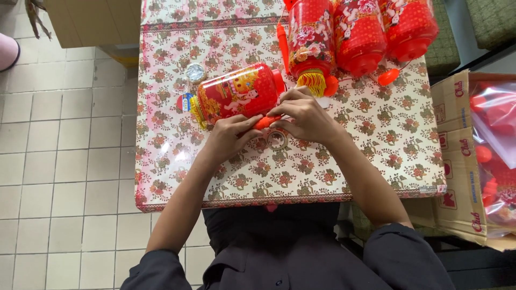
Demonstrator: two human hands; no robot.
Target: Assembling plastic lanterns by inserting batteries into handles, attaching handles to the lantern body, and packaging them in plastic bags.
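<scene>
Both hands meet over the middle of the table (376, 139). The left hand (228, 137) and the right hand (306, 115) together pinch a small orange part (266, 122) between their fingertips. The fingers of both hands are curled and pressed onto it; neither hand is spread.

The part lies directly between the two hands, its long axis running roughly left to right, from one set of fingertips to the other. Both hands touch it; the right hand covers more of it from above.

A red lantern (236, 94) lies on its side just beyond the hands, on the far-left side of the part. Its long axis is tilted, running from near the left hand up toward the right hand. Its nearer end sits just beside the right fingertips. Whether the part touches the lantern cannot be told.

A tape roll (277, 139) lies on the table just under the right hand. A row of hanging lanterns (357, 32) stands beyond the right hand. A carton (462, 156) sits well to the right.
</scene>
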